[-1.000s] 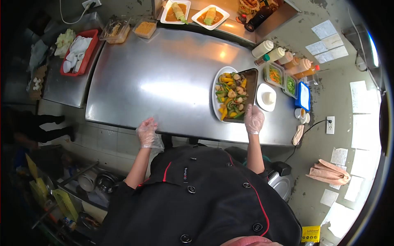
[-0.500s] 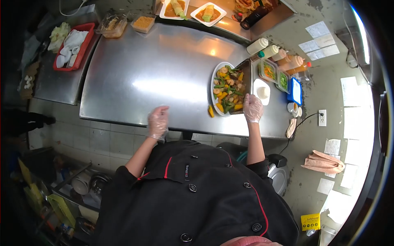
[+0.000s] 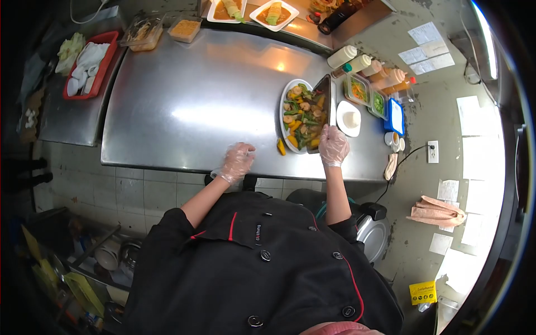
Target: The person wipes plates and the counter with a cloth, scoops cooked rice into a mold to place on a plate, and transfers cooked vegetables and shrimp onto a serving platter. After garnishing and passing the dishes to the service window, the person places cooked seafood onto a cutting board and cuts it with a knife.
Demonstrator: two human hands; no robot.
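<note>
Gloved right grip [image 3: 334,146] closed, right arm [image 3: 337,194] outstretched, gloved left grip [image 3: 238,162] loosely curled

The left hand [image 3: 238,161] has wide room over the table [image 3: 190,95] in front of it. Toward the plate [image 3: 283,120], a yellow piece [image 3: 281,147] lies in the way. Farther right, the tilted pan [image 3: 322,87] makes a wall, with a dish [image 3: 342,115] beside it.

The vegetables [image 3: 302,118] are yellow and green, the plate [image 3: 282,110] white.
</note>
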